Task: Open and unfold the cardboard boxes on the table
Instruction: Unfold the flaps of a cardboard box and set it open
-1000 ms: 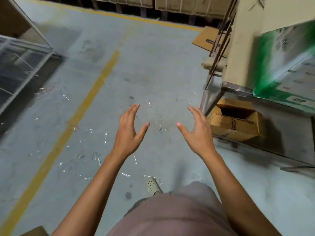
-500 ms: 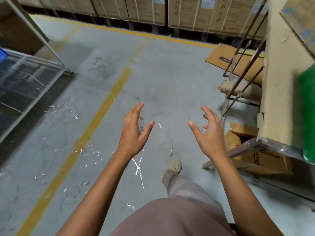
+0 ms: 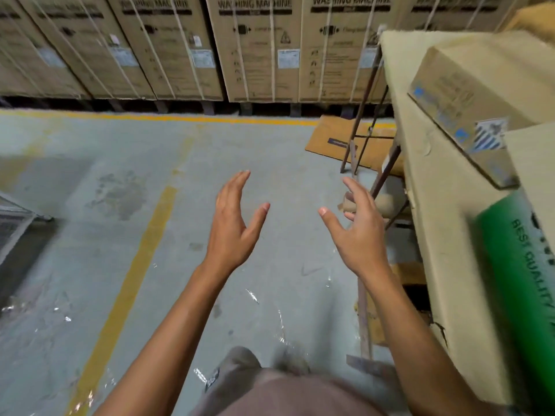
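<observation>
Empty hands raised beside the worktop (image 3: pixel 420 181)
Left hand (image 3: pixel 231 232) and right hand (image 3: pixel 360 235) hover above the floor (image 3: pixel 90 163), fingers (image 3: pixel 237 187) apart, gripping nothing; the cardboard box (image 3: pixel 468 82) lies on the worktop, right of both hands.

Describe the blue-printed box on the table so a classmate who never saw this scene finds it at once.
Look right to the beige table, beyond the right hand. Toward its far end lies a brown cardboard box. It alone bears blue print and a striped label; the green box sits nearer.
</observation>
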`<state>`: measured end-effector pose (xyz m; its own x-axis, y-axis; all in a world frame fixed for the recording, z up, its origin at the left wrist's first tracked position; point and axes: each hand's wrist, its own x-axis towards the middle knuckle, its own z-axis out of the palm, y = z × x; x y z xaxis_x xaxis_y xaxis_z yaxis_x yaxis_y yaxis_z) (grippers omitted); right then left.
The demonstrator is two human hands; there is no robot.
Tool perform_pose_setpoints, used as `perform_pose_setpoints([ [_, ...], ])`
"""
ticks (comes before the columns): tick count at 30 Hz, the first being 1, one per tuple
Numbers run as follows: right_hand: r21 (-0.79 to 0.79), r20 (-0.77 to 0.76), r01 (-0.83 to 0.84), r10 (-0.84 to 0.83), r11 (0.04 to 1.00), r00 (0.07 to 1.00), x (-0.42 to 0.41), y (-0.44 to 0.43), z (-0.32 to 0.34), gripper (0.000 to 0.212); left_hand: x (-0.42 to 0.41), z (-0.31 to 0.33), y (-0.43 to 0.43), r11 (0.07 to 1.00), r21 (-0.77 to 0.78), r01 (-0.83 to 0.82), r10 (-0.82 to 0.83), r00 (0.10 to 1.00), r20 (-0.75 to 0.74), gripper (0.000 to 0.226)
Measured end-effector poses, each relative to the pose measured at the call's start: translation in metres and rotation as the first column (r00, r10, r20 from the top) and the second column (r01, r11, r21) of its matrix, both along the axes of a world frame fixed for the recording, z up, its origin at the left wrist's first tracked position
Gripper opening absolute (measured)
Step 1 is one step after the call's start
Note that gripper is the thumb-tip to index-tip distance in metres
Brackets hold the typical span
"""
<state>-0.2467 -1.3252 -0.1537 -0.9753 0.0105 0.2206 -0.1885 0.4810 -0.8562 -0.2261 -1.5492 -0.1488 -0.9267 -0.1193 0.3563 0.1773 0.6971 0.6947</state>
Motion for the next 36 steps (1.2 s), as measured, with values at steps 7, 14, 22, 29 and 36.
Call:
perform_pose_setpoints([
  [7,-0.023,-0.065,0.218,-0.219,0.976,0.973,-0.096,0.007,0.020,0.064,-0.164,0.015,0.021,0.970,0.018,0.241,-0.239,0.969,-0.061,0.060],
  [14,-0.048,-0.120,0.499,-0.501,0.865,0.857,-0.194,0.018,0.051,0.062,-0.324,0.046,0.049,0.858,-0.018,0.514,-0.512,0.849,-0.130,0.058],
  [22,-0.009,-0.162,0.750,-0.741,0.661,0.651,-0.268,0.065,0.075,0.061,-0.455,0.077,0.128,0.652,-0.100,0.752,-0.755,0.631,-0.181,0.056],
  [29,0.094,-0.159,0.862,-0.847,0.499,0.507,-0.320,0.149,0.078,0.062,-0.546,0.091,0.247,0.504,-0.209,0.838,-0.862,0.473,-0.184,0.052],
  [36,0.279,-0.109,0.899,-0.919,0.337,0.378,-0.367,0.220,0.064,0.057,-0.625,0.086,0.374,0.243,-0.361,0.900,-0.954,0.289,0.078,0.061],
])
